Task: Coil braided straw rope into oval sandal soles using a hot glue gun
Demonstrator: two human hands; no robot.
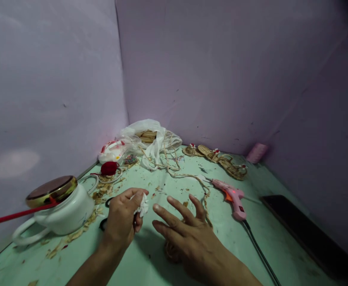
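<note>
My left hand (pixel 120 216) pinches a small crumpled white piece (pixel 143 205), like tissue or cloth, between thumb and fingers above the table. Beside it, my right hand (pixel 186 226) is spread with its fingers apart and nothing in them. Partly hidden beneath the right hand is a coil of braided straw cord (pixel 171 254). A braided strand (pixel 206 198) runs from there toward the back of the table. Black loops (pixel 103 225), perhaps scissor handles, show behind my left hand.
At right lie a pink glue gun (pixel 232 196) with its red light lit and a dark flat object (pixel 305 230). Small woven slippers (pixel 211 153) and a pink thread spool (pixel 256 153) stand behind. Left are a lidded white mug (pixel 68 216), red yarn (pixel 109 168) and a plastic bag (pixel 154 149).
</note>
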